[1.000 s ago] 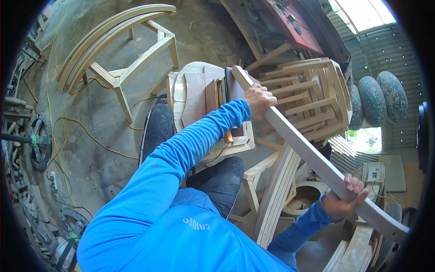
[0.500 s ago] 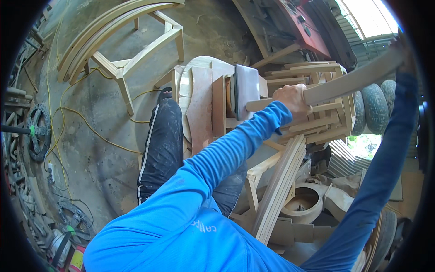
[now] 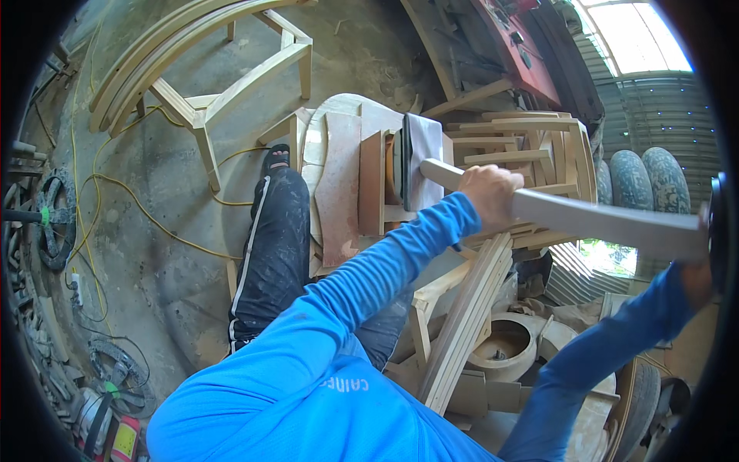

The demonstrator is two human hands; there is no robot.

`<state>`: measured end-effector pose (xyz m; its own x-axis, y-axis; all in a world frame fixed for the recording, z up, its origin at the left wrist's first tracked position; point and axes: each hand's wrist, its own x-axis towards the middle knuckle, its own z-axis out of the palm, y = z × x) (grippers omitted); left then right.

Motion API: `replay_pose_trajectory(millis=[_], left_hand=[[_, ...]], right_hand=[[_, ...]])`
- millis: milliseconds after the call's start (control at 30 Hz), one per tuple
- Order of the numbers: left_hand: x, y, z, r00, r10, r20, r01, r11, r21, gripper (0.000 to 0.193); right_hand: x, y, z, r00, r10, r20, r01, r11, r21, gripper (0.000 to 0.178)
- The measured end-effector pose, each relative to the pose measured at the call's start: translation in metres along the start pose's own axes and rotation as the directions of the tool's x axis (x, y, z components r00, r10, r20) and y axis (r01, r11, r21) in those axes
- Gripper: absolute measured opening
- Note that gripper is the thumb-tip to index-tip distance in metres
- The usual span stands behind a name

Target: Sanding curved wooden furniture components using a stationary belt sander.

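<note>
My left hand [image 3: 493,196] is closed around a long curved wooden piece [image 3: 608,223] near its narrower end. That end rests against or just in front of a pale upright sheet-covered pad [image 3: 422,162], which looks like part of a sander; exact contact is hard to tell. My right hand [image 3: 699,273] grips the piece's other end at the right rim of the view, its fingers partly lost in shadow and blur. Behind the pad are dark and orange layers and a brown wooden block [image 3: 372,182], mounted on a wooden stand with a light rounded top [image 3: 314,154].
A wooden frame with curved rails [image 3: 254,88] stands at the far left. Yellow cord [image 3: 146,212] crosses the floor near my leg. Stacked wooden frames [image 3: 554,150] lie beyond the pad. Nearer are a bundle of curved slats [image 3: 469,323] and a round housing [image 3: 504,346]. Tyres [image 3: 631,181] stand right.
The wooden piece has swung from slanting up at the right to sloping slightly down. My right hand has come down with its far end; my left hand keeps its grip.
</note>
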<state>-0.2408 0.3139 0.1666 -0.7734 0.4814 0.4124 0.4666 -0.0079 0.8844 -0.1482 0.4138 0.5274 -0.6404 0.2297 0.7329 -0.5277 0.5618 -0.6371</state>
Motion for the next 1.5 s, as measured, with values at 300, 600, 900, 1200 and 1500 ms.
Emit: replay_pose_trajectory(millis=[300,600,900,1200,1500], left_hand=[[-0.027,-0.064,0.006,0.892,0.417,0.177,-0.451,0.849,0.276,0.03],[-0.035,-0.069,0.014,0.854,0.454,0.255,-0.519,0.782,0.346,0.029],[-0.066,-0.025,0.011,0.837,0.344,0.426,-0.472,0.848,0.242,0.053],[-0.025,-0.055,-0.003,0.863,-0.003,0.506,-0.238,0.879,0.412,0.076],[0.019,-0.119,-0.005,0.917,-0.227,0.328,-0.137,0.594,0.793,0.08]], right_hand=[[-0.253,0.012,-0.046,0.911,-0.041,-0.411,0.063,0.997,0.04,0.026],[-0.313,0.012,-0.063,0.933,0.11,-0.341,-0.035,0.975,0.219,0.021],[-0.256,-0.171,-0.251,0.903,0.1,-0.419,0.012,0.967,0.256,0.026],[-0.375,-0.103,-0.179,0.814,-0.069,-0.576,0.152,0.984,0.098,0.019],[-0.479,-0.022,-0.1,0.708,0.392,-0.588,-0.249,0.917,0.311,0.02]])
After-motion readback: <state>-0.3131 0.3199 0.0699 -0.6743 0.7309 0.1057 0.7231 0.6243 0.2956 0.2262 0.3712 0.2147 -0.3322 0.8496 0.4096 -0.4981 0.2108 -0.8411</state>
